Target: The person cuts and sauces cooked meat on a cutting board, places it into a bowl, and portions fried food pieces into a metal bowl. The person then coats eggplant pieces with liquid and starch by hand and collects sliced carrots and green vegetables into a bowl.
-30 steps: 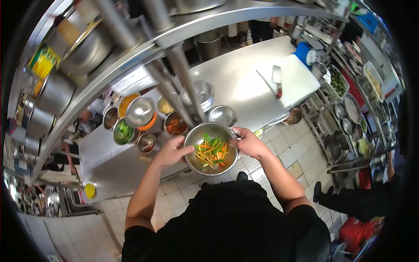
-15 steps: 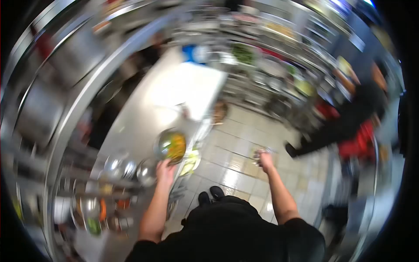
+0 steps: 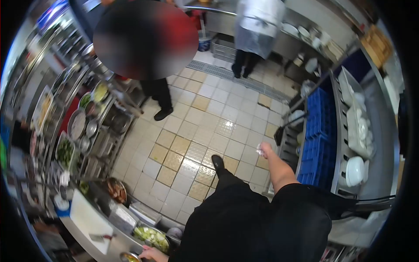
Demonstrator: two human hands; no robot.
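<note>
Low in the head view, my left hand (image 3: 152, 253) is at the rim of a metal bowl (image 3: 126, 254) with yellow-orange food in it, its fingers closed at the edge; the frame cuts off most of the bowl. Out over the floor, my right hand (image 3: 266, 149) is closed around a small crumpled whitish thing (image 3: 260, 149), whose kind I cannot make out. Beside the bowl is a container of chopped pale-green leaves (image 3: 152, 237). A knife (image 3: 99, 238) lies on a white cutting board (image 3: 89, 216).
Tiled floor (image 3: 209, 139) stretches ahead. A blurred person (image 3: 159, 96) stands front left; another in a white top (image 3: 259, 26) is at the far counter. Blue crates (image 3: 316, 131) and white dishes (image 3: 355, 170) line the right. Food containers fill the left shelves (image 3: 83, 126).
My view has swung right, away from the counter, so the bowl and my left hand now sit at the bottom edge. My right hand stays closed, now nearer the crates.
</note>
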